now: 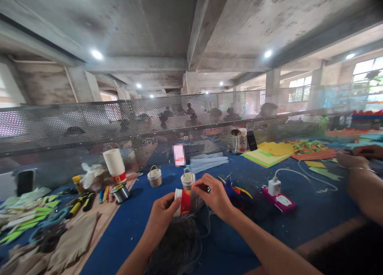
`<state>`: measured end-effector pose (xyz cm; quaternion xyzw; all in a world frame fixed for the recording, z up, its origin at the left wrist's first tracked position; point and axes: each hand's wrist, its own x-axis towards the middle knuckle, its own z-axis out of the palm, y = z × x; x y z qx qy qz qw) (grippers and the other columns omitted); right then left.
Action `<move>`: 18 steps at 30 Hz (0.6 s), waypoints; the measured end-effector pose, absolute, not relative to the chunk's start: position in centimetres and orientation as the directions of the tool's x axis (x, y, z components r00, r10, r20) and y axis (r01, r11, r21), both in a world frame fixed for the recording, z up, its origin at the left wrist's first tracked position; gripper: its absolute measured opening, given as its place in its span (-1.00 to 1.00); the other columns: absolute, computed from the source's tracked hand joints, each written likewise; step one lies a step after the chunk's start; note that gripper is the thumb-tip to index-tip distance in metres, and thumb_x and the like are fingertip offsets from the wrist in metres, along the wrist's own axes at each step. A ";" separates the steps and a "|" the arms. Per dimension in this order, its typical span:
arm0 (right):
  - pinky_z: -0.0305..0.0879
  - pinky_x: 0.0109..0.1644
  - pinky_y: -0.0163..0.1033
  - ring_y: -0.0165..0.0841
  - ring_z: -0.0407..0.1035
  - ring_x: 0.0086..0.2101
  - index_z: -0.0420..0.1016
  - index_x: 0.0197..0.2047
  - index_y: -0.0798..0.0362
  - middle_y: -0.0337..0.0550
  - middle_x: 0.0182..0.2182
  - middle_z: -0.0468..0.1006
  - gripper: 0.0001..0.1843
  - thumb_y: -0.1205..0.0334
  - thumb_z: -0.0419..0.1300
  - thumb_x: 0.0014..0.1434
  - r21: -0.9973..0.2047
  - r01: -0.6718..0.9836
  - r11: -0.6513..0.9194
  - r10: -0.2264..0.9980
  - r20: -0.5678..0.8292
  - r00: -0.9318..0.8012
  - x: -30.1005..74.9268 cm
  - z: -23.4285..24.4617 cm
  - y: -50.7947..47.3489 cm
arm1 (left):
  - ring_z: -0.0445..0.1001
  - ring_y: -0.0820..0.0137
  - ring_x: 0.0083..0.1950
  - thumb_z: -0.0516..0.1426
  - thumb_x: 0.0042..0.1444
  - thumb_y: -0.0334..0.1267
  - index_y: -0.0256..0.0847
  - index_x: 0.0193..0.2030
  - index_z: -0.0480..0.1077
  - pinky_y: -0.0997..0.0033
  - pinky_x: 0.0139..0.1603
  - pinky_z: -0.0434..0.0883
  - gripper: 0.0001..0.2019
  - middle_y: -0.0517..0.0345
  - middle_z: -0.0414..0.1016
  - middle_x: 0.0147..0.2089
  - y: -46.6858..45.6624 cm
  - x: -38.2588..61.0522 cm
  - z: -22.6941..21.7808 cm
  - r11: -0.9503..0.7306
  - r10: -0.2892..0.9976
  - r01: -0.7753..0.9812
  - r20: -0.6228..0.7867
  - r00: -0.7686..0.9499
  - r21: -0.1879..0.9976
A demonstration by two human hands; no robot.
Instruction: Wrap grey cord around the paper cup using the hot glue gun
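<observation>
My left hand (163, 217) is closed round a red and white paper cup (183, 202) lying on its side above the blue table (134, 223). My right hand (214, 195) pinches a grey covering (196, 200) wrapped on the cup's far end. A heap of dark grey yarn (179, 243) lies just below both hands. Two small cup baskets with handles (154, 176) (188, 179) stand behind the hands.
A stack of paper cups (114, 165) and a wire spool (119, 192) stand at left among pliers and paper scraps. A white charger (274, 186) on a pink box (281, 203) lies right. Another person's arms (359, 167) rest at far right. A mesh fence (149, 123) backs the table.
</observation>
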<state>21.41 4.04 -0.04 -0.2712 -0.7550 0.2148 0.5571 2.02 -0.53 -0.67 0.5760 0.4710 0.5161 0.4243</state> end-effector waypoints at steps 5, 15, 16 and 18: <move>0.24 -0.27 -0.35 -0.42 0.35 -0.38 0.58 -0.29 -0.01 -0.27 -0.40 0.41 -0.93 0.23 0.26 0.22 -0.636 0.171 0.752 0.658 0.715 -0.234 21.5 -0.1 4.1 | 0.46 0.33 -0.42 0.26 0.02 0.00 -0.33 -0.22 0.56 0.46 -0.42 0.34 -0.62 0.10 0.59 -0.37 -0.6 2.1 -0.6 -0.196 0.980 0.101 0.193 0.041 0.975; 0.22 -0.30 -0.35 -0.41 0.35 -0.40 0.60 -0.32 0.01 -0.25 -0.40 0.43 -0.91 0.22 0.28 0.19 -0.658 0.211 0.722 0.691 0.683 -0.235 21.6 0.1 4.3 | 0.42 0.38 -0.47 0.26 0.00 0.03 -0.33 -0.26 0.56 0.48 -0.47 0.32 -0.60 0.11 0.57 -0.39 -1.0 2.2 -0.2 -0.184 0.983 0.119 0.180 0.047 0.976; 0.22 -0.30 -0.35 -0.41 0.35 -0.40 0.60 -0.32 0.01 -0.25 -0.40 0.43 -0.91 0.21 0.28 0.20 -0.657 0.213 0.723 0.691 0.683 -0.237 21.6 0.1 4.4 | 0.42 0.38 -0.47 0.26 0.00 0.03 -0.33 -0.27 0.56 0.49 -0.47 0.32 -0.61 0.12 0.56 -0.41 -1.1 2.3 -0.1 -0.182 0.983 0.119 0.177 0.045 0.976; 0.23 -0.30 -0.34 -0.40 0.35 -0.40 0.60 -0.31 0.00 -0.24 -0.40 0.44 -0.90 0.20 0.27 0.20 -0.656 0.218 0.723 0.691 0.681 -0.242 21.6 0.0 4.5 | 0.41 0.37 -0.47 0.26 -0.02 0.04 -0.32 -0.29 0.57 0.49 -0.47 0.32 -0.61 0.13 0.55 -0.42 -1.3 2.4 0.1 -0.184 0.983 0.117 0.180 0.043 0.976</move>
